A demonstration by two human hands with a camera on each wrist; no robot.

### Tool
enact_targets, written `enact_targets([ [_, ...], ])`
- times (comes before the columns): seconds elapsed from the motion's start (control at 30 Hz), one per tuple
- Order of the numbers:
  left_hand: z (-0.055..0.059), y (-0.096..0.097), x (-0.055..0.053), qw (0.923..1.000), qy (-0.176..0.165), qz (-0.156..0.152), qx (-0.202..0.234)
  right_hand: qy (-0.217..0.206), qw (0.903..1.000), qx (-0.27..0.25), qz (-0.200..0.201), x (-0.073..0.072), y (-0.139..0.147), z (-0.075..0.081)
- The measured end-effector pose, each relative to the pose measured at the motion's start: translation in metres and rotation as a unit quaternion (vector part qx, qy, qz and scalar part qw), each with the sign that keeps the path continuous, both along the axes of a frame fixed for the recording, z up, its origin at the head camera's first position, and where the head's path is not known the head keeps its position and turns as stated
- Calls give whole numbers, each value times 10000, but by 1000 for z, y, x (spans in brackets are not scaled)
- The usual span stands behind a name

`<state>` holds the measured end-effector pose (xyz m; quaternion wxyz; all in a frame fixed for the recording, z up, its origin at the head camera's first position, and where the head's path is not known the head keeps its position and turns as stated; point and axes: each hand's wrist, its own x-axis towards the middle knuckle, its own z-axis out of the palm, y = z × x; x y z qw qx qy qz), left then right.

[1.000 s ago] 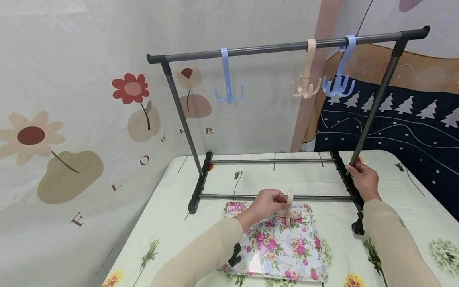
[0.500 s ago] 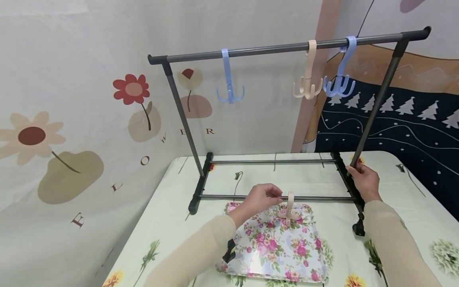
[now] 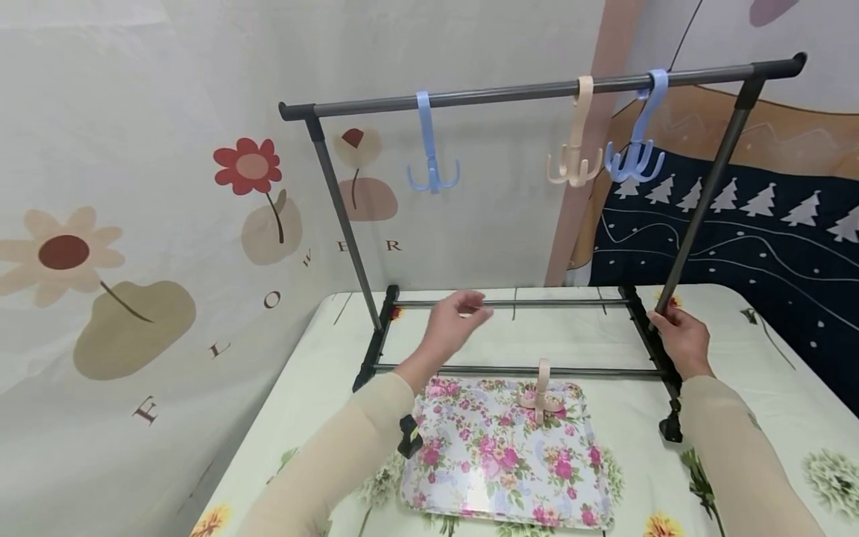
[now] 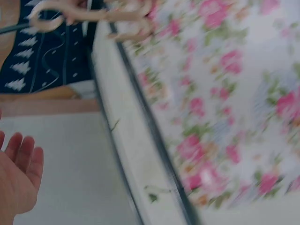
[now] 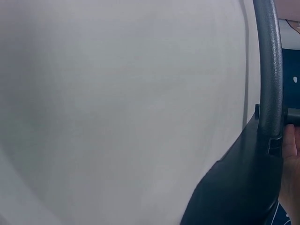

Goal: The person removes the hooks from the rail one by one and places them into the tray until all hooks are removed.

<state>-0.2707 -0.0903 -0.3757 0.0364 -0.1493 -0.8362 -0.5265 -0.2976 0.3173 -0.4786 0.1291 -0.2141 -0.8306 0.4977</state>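
Note:
In the head view my left hand [image 3: 455, 326] is raised above the rack's lower bars, fingers loosely bent and holding nothing. My right hand [image 3: 684, 343] grips the foot of the rack's right post [image 3: 698, 209]; its fingers [image 5: 289, 140] show beside the frame in the right wrist view. A beige four-prong hook [image 3: 542, 395] hangs on the front lower bar [image 3: 470, 370], over a floral tray [image 3: 503, 455]. From the top bar [image 3: 496, 96] hang a blue hook [image 3: 429, 142] at left, a beige hook [image 3: 577, 142] and another blue hook [image 3: 637, 142] at right.
The rack's black feet [image 3: 382, 321] stand on a flower-print tablecloth [image 3: 309, 403]. A pale printed wall hanging [image 3: 161, 89] rises behind and to the left. A dark hanging with white trees [image 3: 751, 231] is at the right.
My left hand has let go of the beige hook on the front bar and moved up and left. The hook stays hanging there. My right hand stays on the post.

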Motion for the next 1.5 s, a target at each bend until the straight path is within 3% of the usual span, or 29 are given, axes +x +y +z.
enact_targets([
  [0.33, 56, -32, -13, 9919, 428, 975, 688, 20, 10000, -6, 3, 1, -1, 1],
  [0.5, 78, -43, -17, 9833, 886, 1370, 809, -52, 10000, -44, 29, 0, 0, 2],
  [0.67, 94, -47, -21, 9743, 1031, 1751, 968, -61, 10000, -33, 41, 0, 0, 2],
  [1.0, 123, -48, -25, 9671, 1283, 1930, 1048, -84, 10000, -11, 24, 2, 0, 3],
  [1.33, 161, -32, -28, 9598, 1605, 1984, 1168, -63, 10000, 32, 13, 3, 0, 1],
  [1.5, 176, -24, -31, 9554, 1682, 2188, 1053, -39, 10000, 47, 24, 4, -1, 1],
])
